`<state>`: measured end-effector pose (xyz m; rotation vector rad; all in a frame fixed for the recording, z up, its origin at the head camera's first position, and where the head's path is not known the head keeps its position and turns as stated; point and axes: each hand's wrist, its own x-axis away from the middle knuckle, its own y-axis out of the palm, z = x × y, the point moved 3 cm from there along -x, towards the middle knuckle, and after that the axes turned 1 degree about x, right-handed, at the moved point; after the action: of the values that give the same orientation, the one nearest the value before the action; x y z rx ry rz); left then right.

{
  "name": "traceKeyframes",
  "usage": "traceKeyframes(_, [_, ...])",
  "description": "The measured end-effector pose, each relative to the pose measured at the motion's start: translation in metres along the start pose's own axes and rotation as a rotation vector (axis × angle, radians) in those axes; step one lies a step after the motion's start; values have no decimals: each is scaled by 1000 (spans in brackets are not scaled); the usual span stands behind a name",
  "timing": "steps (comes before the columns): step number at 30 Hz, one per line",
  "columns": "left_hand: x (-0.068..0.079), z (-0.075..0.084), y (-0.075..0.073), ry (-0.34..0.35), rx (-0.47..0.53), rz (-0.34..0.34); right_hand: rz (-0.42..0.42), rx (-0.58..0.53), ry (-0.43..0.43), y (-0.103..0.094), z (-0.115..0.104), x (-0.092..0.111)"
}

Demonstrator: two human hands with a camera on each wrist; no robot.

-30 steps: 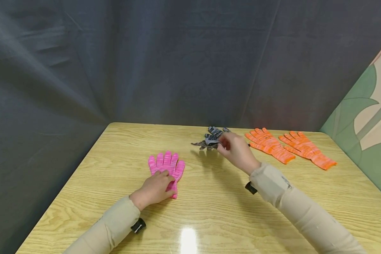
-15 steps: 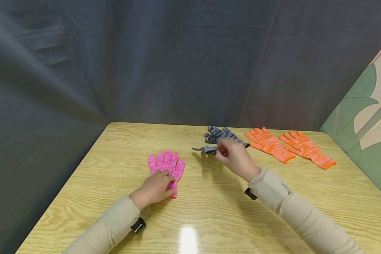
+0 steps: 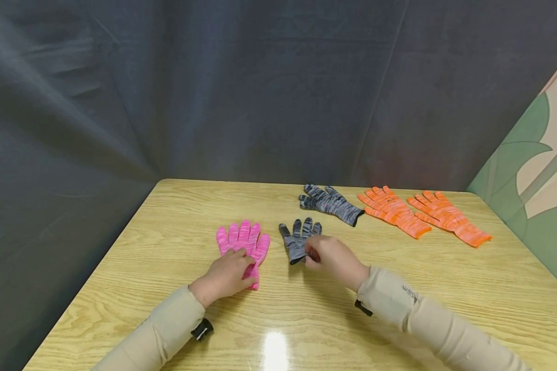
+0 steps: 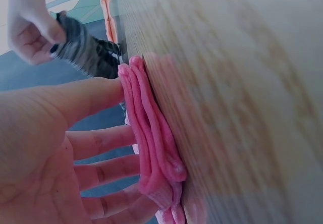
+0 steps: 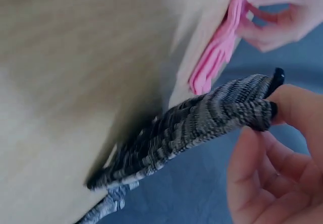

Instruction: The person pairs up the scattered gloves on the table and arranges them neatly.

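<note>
Grip: the left hand lay flat with straight fingers on the pink knit glove, pressing its cuff end against the wooden table, lower centre-left of the head view. The left wrist view showed the same open palm against the pink glove.

Just right of it, the right hand pinched the cuff of a grey-and-black striped glove between thumb and fingers. This glove's fingers pointed to the far edge; it lay beside the pink glove without touching it. In the right wrist view the fingers held the cuff raised off the tabletop, the rest sloping down to the wood.

Further items, upper centre to right of the head view:
- second grey striped glove, lying flat, apart from the held one;
- two orange gloves and, side by side near the far right corner.

Backdrop: dark curtain.
</note>
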<state>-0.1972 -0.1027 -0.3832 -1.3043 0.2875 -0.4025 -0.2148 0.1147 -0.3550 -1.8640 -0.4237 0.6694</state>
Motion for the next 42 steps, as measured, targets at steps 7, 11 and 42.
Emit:
traceKeyframes(7, [0, 0, 0, -4, 7, -5, -80, 12, -34, 14, -7, 12])
traceKeyframes(11, [0, 0, -1, -7, 7, -8, -95, 13, -43, 18, -9, 17])
traceKeyframes(42, [-1, -1, 1, 6, -11, 5, -117, 79, -122, 28, -19, 31])
